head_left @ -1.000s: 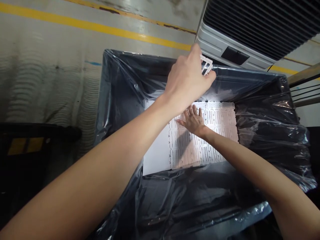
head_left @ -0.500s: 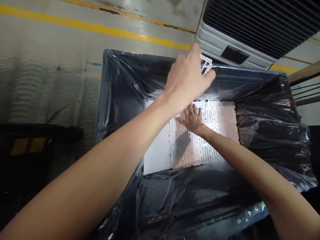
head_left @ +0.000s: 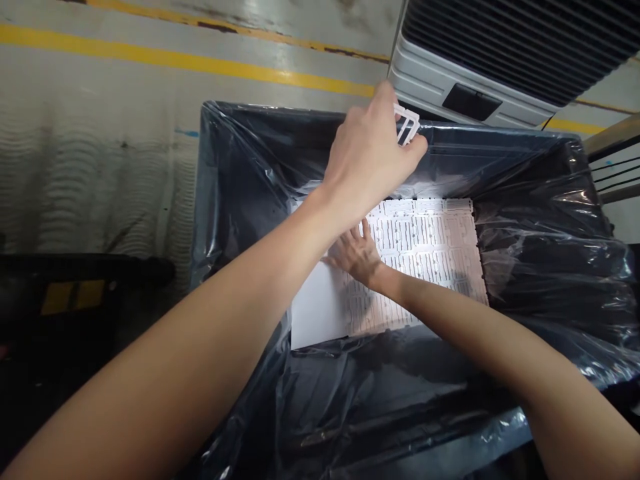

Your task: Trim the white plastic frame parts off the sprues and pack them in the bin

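A large bin lined with a dark plastic bag (head_left: 240,173) fills the middle of the view. At its bottom lies a white sheet (head_left: 317,313) covered by rows of small white plastic frame parts (head_left: 430,240). My left hand (head_left: 373,157) hovers above the bin's far rim, closed on one small white plastic frame part (head_left: 407,125). My right hand (head_left: 356,253) reaches down inside the bin, fingers spread flat on the layer of parts near its left side; my left forearm partly covers its fingers.
A grey machine with a dark louvred grille (head_left: 500,47) stands just behind the bin. The pale floor on the left carries yellow lines (head_left: 175,60). A dark object with a yellow patch (head_left: 70,297) sits at the left edge.
My right hand has slid leftward across the layer of parts. My left hand stays above the far rim holding its part; the view shifted slightly.
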Demonstrator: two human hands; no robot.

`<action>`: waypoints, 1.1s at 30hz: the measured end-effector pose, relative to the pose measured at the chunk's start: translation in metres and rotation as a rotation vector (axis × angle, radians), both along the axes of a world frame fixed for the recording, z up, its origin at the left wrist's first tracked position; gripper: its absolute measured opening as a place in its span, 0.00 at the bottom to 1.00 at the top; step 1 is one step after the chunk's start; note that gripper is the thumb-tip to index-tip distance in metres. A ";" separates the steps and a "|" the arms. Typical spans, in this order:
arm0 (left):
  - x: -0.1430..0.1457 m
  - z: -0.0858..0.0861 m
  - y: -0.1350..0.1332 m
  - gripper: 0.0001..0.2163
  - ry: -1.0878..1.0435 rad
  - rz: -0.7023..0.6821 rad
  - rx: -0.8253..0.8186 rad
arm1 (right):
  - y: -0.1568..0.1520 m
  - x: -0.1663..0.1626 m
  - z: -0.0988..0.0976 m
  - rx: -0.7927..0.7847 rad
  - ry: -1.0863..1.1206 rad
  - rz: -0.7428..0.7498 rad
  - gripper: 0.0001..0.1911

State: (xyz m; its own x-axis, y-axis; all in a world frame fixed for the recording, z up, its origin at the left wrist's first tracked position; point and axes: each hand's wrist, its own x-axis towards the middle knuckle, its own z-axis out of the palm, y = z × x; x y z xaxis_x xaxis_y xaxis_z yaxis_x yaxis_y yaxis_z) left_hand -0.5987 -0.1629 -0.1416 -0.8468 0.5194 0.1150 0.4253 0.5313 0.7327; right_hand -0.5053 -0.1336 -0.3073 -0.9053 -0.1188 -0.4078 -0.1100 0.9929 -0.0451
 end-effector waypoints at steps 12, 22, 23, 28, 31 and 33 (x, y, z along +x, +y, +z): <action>-0.002 0.002 -0.001 0.11 -0.009 0.006 0.005 | 0.011 0.013 -0.008 0.024 0.034 -0.133 0.48; 0.000 0.001 0.000 0.12 -0.013 0.008 -0.007 | 0.029 0.036 -0.012 -0.006 -0.033 -0.233 0.49; 0.000 0.001 0.000 0.12 -0.010 0.015 -0.017 | 0.030 0.033 -0.008 0.004 -0.029 -0.232 0.48; -0.001 0.000 0.000 0.09 -0.033 -0.003 0.027 | 0.044 0.010 -0.003 0.020 0.037 -0.250 0.47; -0.002 0.000 -0.001 0.09 -0.046 -0.011 0.035 | 0.055 0.001 -0.009 -0.040 -0.002 -0.298 0.48; -0.002 0.001 -0.002 0.10 -0.047 -0.005 0.027 | 0.060 -0.001 -0.012 -0.066 -0.026 -0.310 0.48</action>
State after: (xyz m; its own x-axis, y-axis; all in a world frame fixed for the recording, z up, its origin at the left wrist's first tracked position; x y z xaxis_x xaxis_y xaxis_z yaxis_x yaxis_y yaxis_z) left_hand -0.6009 -0.1647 -0.1410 -0.8488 0.5212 0.0889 0.3926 0.5087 0.7662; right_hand -0.5068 -0.0738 -0.3193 -0.8921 0.1342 -0.4315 0.1995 0.9737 -0.1098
